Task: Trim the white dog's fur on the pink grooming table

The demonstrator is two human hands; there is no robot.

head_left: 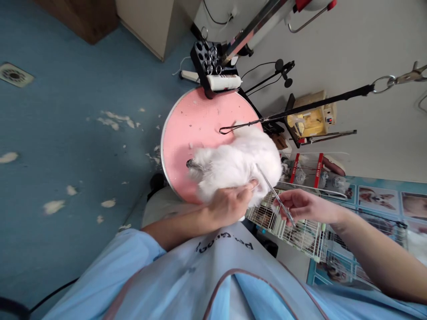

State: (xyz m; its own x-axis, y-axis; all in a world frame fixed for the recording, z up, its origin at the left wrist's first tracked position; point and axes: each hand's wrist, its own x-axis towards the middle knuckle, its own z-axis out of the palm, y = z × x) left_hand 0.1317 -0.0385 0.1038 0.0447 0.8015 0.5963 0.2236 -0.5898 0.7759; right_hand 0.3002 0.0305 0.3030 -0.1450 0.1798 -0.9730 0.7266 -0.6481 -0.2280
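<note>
Hands point(230, 204) point(305, 206), scissors point(271, 188), dog point(230, 169) at edge, pink tabletop point(203, 115) open beyond

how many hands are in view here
2: the bare left hand is against the white fluffy animal; the bare right hand, farther right, holds slim silver metal scissors. No other hands show.

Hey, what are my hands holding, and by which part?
Right hand: scissors, held at the handle end. Left hand: against the white animal; which part it grips, if any, can't be told.
</note>
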